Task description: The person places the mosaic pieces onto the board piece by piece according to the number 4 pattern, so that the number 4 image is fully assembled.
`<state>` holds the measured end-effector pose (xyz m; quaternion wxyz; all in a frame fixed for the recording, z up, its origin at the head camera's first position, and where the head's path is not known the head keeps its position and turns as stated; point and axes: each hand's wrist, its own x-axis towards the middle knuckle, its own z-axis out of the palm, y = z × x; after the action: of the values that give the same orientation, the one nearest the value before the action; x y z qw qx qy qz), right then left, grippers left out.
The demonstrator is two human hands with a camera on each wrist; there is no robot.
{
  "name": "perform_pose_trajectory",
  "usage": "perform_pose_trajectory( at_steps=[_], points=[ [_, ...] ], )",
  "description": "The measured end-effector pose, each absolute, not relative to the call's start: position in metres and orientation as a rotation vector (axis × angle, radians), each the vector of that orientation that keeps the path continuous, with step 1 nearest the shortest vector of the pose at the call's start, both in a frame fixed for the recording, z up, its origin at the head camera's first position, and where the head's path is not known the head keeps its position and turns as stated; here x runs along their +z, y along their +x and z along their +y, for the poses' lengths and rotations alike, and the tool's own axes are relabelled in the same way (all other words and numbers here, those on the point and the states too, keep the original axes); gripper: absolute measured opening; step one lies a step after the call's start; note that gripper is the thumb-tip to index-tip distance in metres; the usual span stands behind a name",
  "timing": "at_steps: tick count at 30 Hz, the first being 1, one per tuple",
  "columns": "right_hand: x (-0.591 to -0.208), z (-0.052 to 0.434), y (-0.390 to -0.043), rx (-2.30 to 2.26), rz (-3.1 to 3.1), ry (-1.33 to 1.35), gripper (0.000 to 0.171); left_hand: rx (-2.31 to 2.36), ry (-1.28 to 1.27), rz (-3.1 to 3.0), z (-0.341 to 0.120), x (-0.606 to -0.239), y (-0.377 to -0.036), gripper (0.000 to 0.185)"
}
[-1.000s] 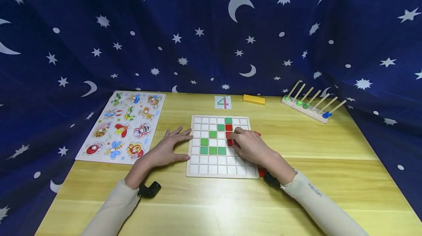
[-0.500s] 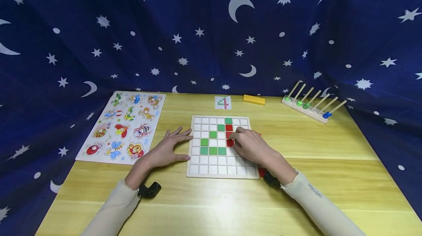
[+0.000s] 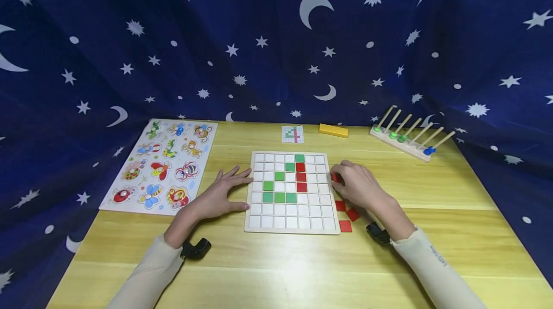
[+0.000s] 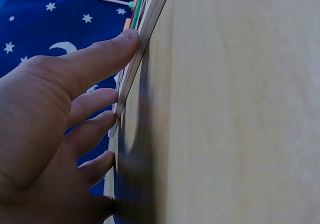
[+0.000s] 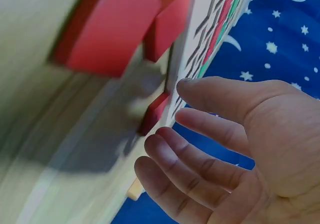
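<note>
A wooden grid board (image 3: 259,220) lies mid-table, carrying several green tiles (image 3: 279,197) and a column of three red tiles (image 3: 301,177) under one green one. My left hand (image 3: 220,194) rests flat on the table, thumb and fingers against the board's left edge (image 4: 150,19). My right hand (image 3: 358,186) is just off the board's right side, fingers loosely extended with nothing in them. Its fingertips are at a loose red tile (image 3: 334,178), also seen as the red tile (image 5: 155,113). Three more loose red tiles (image 3: 345,226) lie by the board's right lower corner.
An insect peg puzzle (image 3: 162,165) lies at the left. At the back are a small pattern card (image 3: 292,134), a yellow block (image 3: 332,130) and a peg rack with beads (image 3: 408,136). Dark blue starry cloth (image 3: 276,35) surrounds the table.
My right hand left a red tile in the board's red column and moved right, off the board, to the loose red tiles. The left hand has not moved.
</note>
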<state>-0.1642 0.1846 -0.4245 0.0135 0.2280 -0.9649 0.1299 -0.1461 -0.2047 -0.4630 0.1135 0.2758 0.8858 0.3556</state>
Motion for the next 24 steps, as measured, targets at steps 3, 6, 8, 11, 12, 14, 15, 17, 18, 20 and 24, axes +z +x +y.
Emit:
perform_pose_trajectory(
  at_steps=[3, 6, 8, 11, 12, 14, 15, 17, 18, 20, 24],
  points=[
    [-0.428, 0.189, -0.167, 0.39, -3.007, 0.694, 0.019, 1.047, 0.807, 2.598, -0.205, -0.463, -0.145, 0.07],
    [-0.431, 0.193, -0.169, 0.387, -3.006, 0.687, 0.019, 1.053, 0.806, 2.597, -0.205, -0.463, -0.145, 0.07],
    [-0.432, 0.195, -0.171, 0.393, -3.003, 0.686, 0.018, 1.054, 0.806, 2.597, -0.204, -0.463, -0.145, 0.07],
    [-0.432, 0.197, -0.172, 0.404, -3.0, 0.685, 0.019, 1.047, 0.804, 2.6, -0.204, -0.463, -0.146, 0.07],
    [-0.432, 0.197, -0.173, 0.404, -2.999, 0.68, 0.019, 1.047, 0.804, 2.6, -0.204, -0.463, -0.146, 0.07],
    [-0.43, 0.197, -0.173, 0.401, -2.997, 0.67, 0.021, 1.044, 0.802, 2.599, -0.205, -0.463, -0.146, 0.07],
    [-0.429, 0.197, -0.173, 0.398, -2.997, 0.668, 0.021, 1.044, 0.802, 2.6, -0.205, -0.463, -0.146, 0.07],
    [-0.427, 0.197, -0.172, 0.399, -2.988, 0.673, 0.023, 1.045, 0.799, 2.6, -0.205, -0.463, -0.146, 0.07],
    [-0.426, 0.196, -0.171, 0.397, -2.983, 0.68, 0.023, 1.046, 0.797, 2.601, -0.205, -0.463, -0.146, 0.07],
    [-0.425, 0.193, -0.168, 0.404, -2.971, 0.704, 0.024, 1.046, 0.794, 2.602, -0.205, -0.463, -0.146, 0.07],
    [-0.423, 0.185, -0.16, 0.427, -2.947, 0.76, 0.026, 1.047, 0.793, 2.601, -0.204, -0.463, -0.146, 0.07]
  ],
)
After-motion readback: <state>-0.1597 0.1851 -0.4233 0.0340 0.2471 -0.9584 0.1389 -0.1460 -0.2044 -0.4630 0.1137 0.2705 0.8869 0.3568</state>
